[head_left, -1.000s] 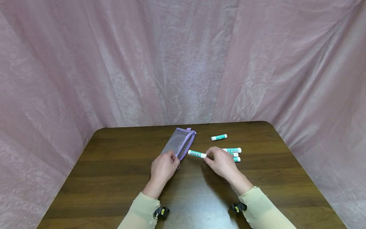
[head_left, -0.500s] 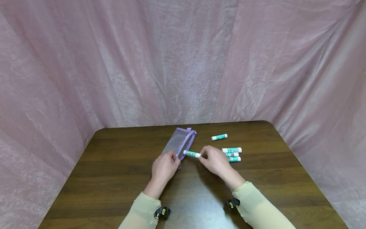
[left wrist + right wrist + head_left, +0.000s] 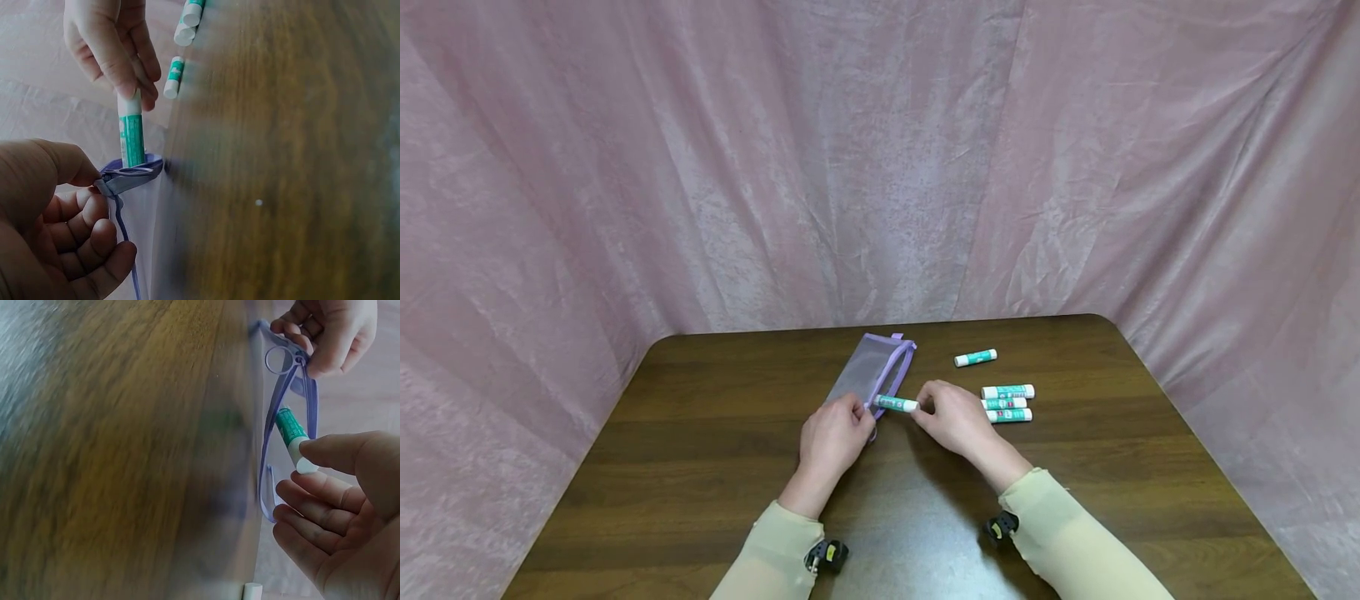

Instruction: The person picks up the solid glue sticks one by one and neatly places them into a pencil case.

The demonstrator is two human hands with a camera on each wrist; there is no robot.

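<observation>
At left, the person's left grip (image 3: 833, 435) pinches the near corner of the mesh pouch (image 3: 857, 367) with thumb and finger, it seems to steady its unzipped mouth. To the right, one green-white stick (image 3: 895, 403) has its left end inside this mouth, its white right end pinched by the right grip (image 3: 955, 417), probably to leave the entering end free. Farther right on the desk (image 3: 700, 433) lie one lone stick (image 3: 976, 358), far, and three sticks (image 3: 1008, 404) together, within easy reach.

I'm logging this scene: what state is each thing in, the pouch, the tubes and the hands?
Pouch: unzipped, mouth open.
Held tube: pinched at its white end, other end at the pouch's mouth.
Lone tube: lying on its side.
Three tubes: lying on their sides, grouped.
Left hand: pinching the pouch's edge.
Right hand: pinching the held tube.
</observation>
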